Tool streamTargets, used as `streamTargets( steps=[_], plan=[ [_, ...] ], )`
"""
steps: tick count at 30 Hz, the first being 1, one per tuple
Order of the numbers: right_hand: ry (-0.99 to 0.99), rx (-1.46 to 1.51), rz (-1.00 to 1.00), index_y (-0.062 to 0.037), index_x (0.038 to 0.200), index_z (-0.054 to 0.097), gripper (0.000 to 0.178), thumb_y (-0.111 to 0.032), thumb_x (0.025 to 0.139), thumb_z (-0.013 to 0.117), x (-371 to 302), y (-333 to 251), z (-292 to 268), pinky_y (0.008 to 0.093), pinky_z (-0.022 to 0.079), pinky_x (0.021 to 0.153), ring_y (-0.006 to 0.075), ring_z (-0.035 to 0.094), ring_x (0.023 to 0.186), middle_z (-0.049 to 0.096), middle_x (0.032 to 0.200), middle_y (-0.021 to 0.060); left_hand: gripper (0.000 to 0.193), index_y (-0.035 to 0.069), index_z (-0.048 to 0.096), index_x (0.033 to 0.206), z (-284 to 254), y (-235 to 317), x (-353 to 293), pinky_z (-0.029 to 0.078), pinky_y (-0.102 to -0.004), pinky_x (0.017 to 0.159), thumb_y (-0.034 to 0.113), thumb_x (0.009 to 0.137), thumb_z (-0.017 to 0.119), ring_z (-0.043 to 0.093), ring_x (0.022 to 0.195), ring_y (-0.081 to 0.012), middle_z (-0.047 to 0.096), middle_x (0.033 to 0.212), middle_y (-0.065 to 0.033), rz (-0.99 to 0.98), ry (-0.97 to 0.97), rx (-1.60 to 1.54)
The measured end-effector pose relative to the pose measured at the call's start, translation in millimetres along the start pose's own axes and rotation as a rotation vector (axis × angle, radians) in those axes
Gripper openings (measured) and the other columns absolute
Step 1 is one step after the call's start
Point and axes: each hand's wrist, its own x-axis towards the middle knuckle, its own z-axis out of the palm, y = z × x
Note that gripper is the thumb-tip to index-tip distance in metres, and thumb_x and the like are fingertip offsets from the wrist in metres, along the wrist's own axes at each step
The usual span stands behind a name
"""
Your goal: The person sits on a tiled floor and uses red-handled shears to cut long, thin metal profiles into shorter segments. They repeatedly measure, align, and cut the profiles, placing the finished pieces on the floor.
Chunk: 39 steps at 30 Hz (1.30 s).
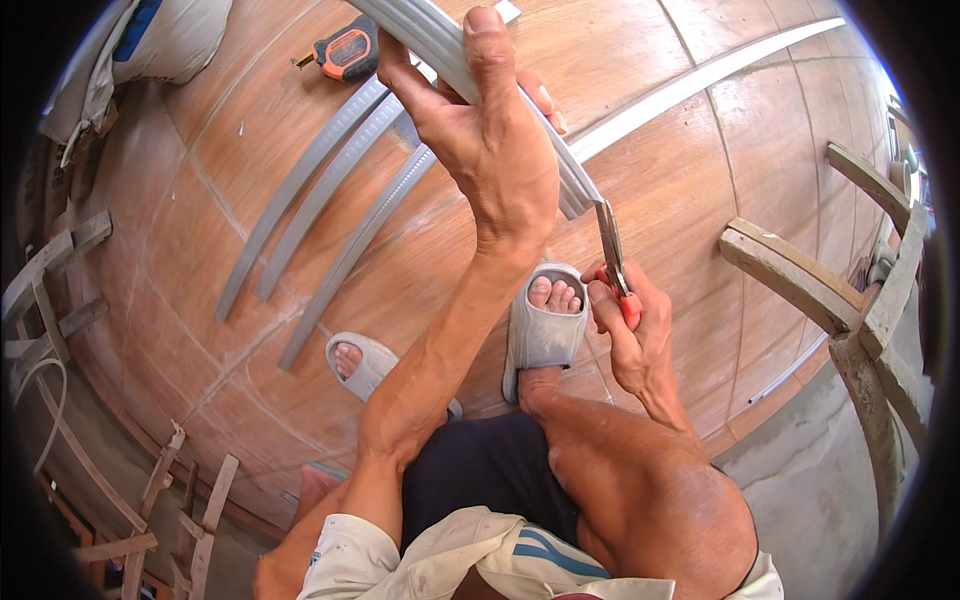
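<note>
Grey plastic trim strips (300, 215), three of them, lie side by side on the wooden floor (200, 150), left of centre. Orange-black tape measure (347, 50) sits just above them. Left hand (490, 150) clenched around another grey ribbed strip (570, 190), held raised off the floor. Right hand (630, 335) grips red-handled snips (612, 255), blades at the strip's cut end. Grey sandals (540, 335) below. Wooden frame (830, 290) far right.
</note>
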Motion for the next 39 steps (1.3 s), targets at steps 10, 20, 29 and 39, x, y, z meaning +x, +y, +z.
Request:
streamTargets(
  steps=[10, 20, 29, 39],
  plan=[
    [-0.005, 0.041, 0.018, 0.0014, 0.108, 0.07, 0.015, -0.012, 0.102, 0.068, 5, -4, 1, 0.0336, 0.051, 0.071, 0.0193, 0.064, 0.074, 0.069, 0.082, 0.013, 0.061, 0.01, 0.035, 0.163, -3, -8, 1, 0.044, -0.0266, 0.05, 0.031, 0.113, 0.063, 0.048, 0.057, -0.0074, 0.049, 0.079, 0.0006, 0.032, -0.019, 0.03],
    [0.013, -0.025, -0.035, 0.0008, 0.105, 0.069, 0.015, -0.014, 0.103, 0.068, 10, -7, 1, 0.0348, 0.051, 0.07, 0.0213, 0.065, 0.073, 0.068, 0.081, 0.0133, 0.061, 0.01, 0.036, 0.163, 3, -6, -1, 0.044, -0.0261, 0.05, 0.032, 0.113, 0.064, 0.048, 0.058, -0.0072, 0.048, 0.078, 0.0011, 0.041, 0.007, 0.069],
    [0.001, -0.035, -0.051, 0.0006, 0.106, 0.068, 0.014, -0.014, 0.103, 0.067, 13, -4, 1, 0.0349, 0.052, 0.07, 0.0216, 0.066, 0.073, 0.067, 0.079, 0.0131, 0.06, 0.01, 0.037, 0.163, 2, -6, 6, 0.043, -0.0258, 0.049, 0.03, 0.113, 0.063, 0.046, 0.056, -0.007, 0.048, 0.077, 0.0013, -0.019, 0.043, 0.094],
    [0.002, -0.04, -0.058, 0.0006, 0.107, 0.068, 0.016, -0.015, 0.103, 0.068, 14, -5, 2, 0.0353, 0.053, 0.072, 0.022, 0.068, 0.074, 0.069, 0.08, 0.013, 0.059, 0.01, 0.037, 0.163, -1, -10, 7, 0.042, -0.0255, 0.048, 0.027, 0.113, 0.063, 0.046, 0.055, -0.007, 0.049, 0.081, 0.0005, -0.039, 0.046, 0.065]
  ],
)
